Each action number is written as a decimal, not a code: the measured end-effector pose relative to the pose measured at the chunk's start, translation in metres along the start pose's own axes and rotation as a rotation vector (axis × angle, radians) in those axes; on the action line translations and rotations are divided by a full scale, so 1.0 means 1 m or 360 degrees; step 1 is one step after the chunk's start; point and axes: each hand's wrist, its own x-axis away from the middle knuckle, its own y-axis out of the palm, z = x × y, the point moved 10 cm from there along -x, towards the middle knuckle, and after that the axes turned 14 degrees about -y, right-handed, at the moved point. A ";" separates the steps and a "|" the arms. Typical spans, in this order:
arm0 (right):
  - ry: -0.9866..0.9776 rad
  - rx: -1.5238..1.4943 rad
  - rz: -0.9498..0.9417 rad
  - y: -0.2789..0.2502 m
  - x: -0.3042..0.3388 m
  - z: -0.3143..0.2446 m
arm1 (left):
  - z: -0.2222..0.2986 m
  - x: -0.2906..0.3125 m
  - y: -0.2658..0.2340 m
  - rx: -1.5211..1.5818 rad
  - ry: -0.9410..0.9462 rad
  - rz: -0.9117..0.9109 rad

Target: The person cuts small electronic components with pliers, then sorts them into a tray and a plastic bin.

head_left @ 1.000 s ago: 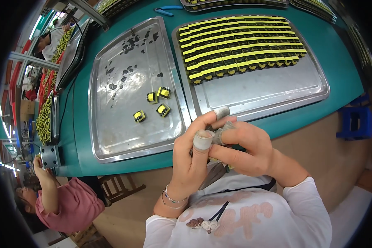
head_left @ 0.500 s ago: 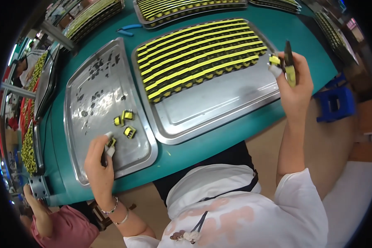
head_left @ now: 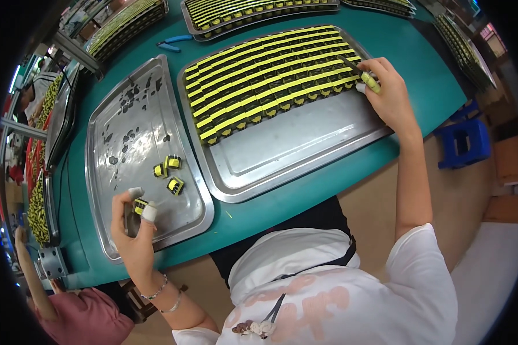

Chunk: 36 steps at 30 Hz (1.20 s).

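Observation:
My left hand (head_left: 133,230), with white covers on its fingertips, is over the left metal tray (head_left: 106,233). Its thumb and fingers are around a small yellow-and-black coil component (head_left: 139,206). Three similar loose components (head_left: 175,186) lie just beyond it. My right hand (head_left: 390,95) is at the right end of the front row of components (head_left: 282,103) in the larger tray (head_left: 288,149). It grips a slim tool (head_left: 370,82) with a yellow-green handle and a dark pointed end aimed left. Whether its fingertips also touch a component is hidden.
Blue-handled pliers (head_left: 175,41) lie behind the trays on the green table (head_left: 259,198). Another full tray (head_left: 259,11) stands at the back. Dark scraps (head_left: 133,100) litter the left tray. A blue stool (head_left: 465,144) stands at right; a person in pink (head_left: 86,316) sits lower left.
My right hand has moved left to the row's end, and its tool now points left instead of up. The component earlier seen in it no longer shows there. My left hand shifted slightly nearer.

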 end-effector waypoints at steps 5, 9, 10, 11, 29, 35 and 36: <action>-0.0116 -0.0043 0.0200 -0.013 0.005 -0.037 | 0.009 0.020 0.017 0.1097 -0.0276 -0.0262; 0.0092 -0.0475 -0.0009 0.005 0.019 -0.084 | 0.031 0.033 0.062 0.1563 -0.0426 -0.0599; -0.0058 -0.0655 -0.0076 0.010 0.020 -0.109 | 0.038 0.036 0.071 0.1630 -0.0421 -0.0688; -0.0207 -0.0836 -0.0142 0.018 0.022 -0.133 | 0.041 0.038 0.078 0.1694 -0.0419 -0.0779; -0.0789 -0.0674 -0.0231 0.044 0.030 -0.241 | 0.043 0.053 0.058 0.1337 -0.0177 -0.0302; -0.0817 -0.0600 -0.0242 0.047 0.033 -0.245 | 0.041 0.055 0.056 0.1303 -0.0109 -0.0263; -0.0815 -0.0599 -0.0242 0.047 0.034 -0.246 | 0.039 0.055 0.056 0.1325 -0.0109 -0.0247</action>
